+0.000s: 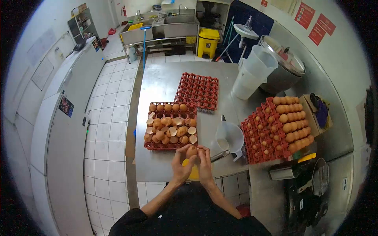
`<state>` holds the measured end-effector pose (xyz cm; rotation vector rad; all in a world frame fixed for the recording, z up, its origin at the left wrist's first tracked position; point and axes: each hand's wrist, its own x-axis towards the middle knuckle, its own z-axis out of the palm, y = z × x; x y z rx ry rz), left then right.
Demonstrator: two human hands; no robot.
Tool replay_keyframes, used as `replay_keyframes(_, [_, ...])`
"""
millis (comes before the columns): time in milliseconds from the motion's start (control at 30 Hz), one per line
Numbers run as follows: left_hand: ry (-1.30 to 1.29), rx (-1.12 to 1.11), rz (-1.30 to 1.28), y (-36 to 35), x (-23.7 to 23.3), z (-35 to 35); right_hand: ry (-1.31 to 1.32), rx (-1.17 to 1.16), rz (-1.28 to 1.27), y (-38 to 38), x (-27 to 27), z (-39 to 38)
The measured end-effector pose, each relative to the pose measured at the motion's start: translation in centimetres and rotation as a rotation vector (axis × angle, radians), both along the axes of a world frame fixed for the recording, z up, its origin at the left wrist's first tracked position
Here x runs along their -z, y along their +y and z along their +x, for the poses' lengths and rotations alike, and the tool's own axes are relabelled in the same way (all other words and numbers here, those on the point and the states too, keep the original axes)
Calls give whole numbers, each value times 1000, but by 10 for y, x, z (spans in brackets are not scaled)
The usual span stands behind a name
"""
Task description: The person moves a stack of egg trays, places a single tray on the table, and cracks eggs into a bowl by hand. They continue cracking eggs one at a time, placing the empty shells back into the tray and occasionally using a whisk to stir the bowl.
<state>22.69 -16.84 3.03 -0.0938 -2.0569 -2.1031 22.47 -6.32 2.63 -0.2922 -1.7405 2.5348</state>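
Near the table's front edge, my left hand (181, 166) and my right hand (205, 167) close their fingers around one brown egg (191, 151). Yellow liquid egg (193, 174) shows below and between my hands; its container is mostly hidden by them. Just beyond my hands lies a red egg tray (171, 148) bearing cracked brown shells (173, 131) and a back row of rounded eggs or shells (167, 107). To the right of my right hand are a metal tool handle (220, 156) and a translucent jug (232, 136).
Another red egg tray (197, 90) lies farther back on the steel table (157, 78). At right lean stacked trays of brown eggs (292, 126). A tall translucent jug (254, 72) stands near a big metal pot (285, 65). A strainer (320, 177) lies at lower right.
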Motion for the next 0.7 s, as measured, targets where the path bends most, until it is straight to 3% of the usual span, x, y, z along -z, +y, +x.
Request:
replay_keyframes(67, [29, -2, 28, -5, 2, -8, 55, -198, 220, 17, -19, 0])
replay_keyframes(133, [-160, 178, 236, -22, 4, -16, 8, -249, 312, 30, -35, -2])
replay_keyframes(167, [-198, 330, 92, -33, 4, -20, 118, -275, 454, 35, -36, -3])
replay_keyframes(200, [-198, 323, 91, -37, 4, -24, 230, -297, 595, 39, -38, -3])
replay_keyframes(267, [-232, 540, 4, -42, 0, -32, 179, -323, 616, 47, -41, -6])
replay_keyframes(333, [-269, 554, -6, -44, -10, -35, 128, -350, 638, 47, -44, -6])
replay_keyframes(400, [-127, 561, -341, -45, -16, -38, 80, -290, 731, 45, -46, -5])
replay_keyframes(567, [-181, 567, -447, -48, -17, -48, 115, -214, 767, 38, -27, -3])
replay_keyframes(700, [-47, 636, -465, -55, -27, -50, 245, -130, 869, 45, -31, 4])
